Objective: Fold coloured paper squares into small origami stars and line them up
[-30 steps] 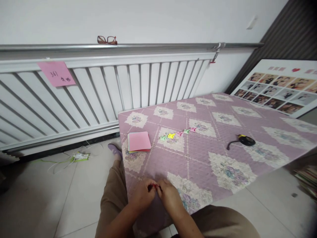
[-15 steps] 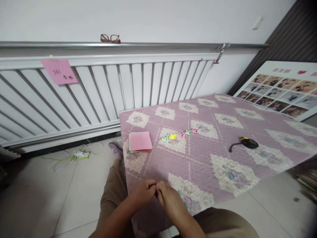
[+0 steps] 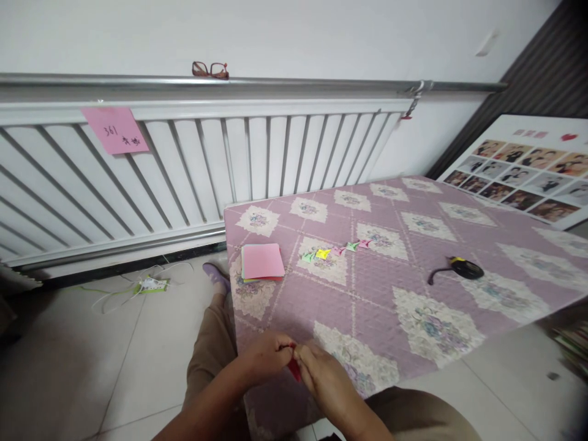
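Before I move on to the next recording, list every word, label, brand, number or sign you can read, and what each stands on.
"361": handwritten on the pink note on the radiator.
Handwritten characters below "361" on that note: too blurred to read.
Red heart sign: on the photo board.
Pink characters left of the heart: too blurred to read.
Top sheet of the paper stack: no writing visible.

the person wears khaki trousers and purple footwear.
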`<state>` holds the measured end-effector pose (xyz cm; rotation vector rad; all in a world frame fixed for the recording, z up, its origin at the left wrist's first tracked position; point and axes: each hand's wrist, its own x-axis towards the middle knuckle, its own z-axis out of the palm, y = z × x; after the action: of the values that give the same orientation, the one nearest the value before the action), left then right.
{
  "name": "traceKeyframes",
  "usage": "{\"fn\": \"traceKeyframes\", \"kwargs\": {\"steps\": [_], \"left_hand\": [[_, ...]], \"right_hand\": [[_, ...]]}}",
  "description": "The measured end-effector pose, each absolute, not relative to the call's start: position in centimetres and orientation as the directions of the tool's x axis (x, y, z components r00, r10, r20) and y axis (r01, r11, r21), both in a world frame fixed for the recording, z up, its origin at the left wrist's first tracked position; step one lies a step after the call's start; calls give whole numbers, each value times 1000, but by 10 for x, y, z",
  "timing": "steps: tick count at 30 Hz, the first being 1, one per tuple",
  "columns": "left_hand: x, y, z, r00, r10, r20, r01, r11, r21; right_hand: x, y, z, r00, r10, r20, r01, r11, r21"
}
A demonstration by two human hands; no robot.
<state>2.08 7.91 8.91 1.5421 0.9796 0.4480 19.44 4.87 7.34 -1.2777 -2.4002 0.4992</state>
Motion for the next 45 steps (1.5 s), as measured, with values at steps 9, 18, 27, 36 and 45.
{"fn": "traceKeyframes", "kwargs": {"steps": [9, 18, 27, 36, 45], "left_hand": [[17, 79, 93, 617, 751, -236, 360, -3, 933], [15, 72, 96, 536, 818, -207, 305, 41, 951], [20, 58, 87, 477, 876, 74, 265, -223, 938], [27, 55, 96, 385, 922, -21, 284, -97, 954], [42, 50, 91, 274, 934, -229, -84, 260, 962]], "right_hand": [[200, 45, 80, -626, 771, 115, 687, 615, -387], [206, 44, 77, -558, 821, 124, 692, 542, -477], [207, 39, 94, -457, 888, 53, 616, 359, -701], [201, 37, 102, -289, 950, 116, 401, 231, -886], [184, 35, 98, 1, 999, 37, 285, 35, -958]]}}
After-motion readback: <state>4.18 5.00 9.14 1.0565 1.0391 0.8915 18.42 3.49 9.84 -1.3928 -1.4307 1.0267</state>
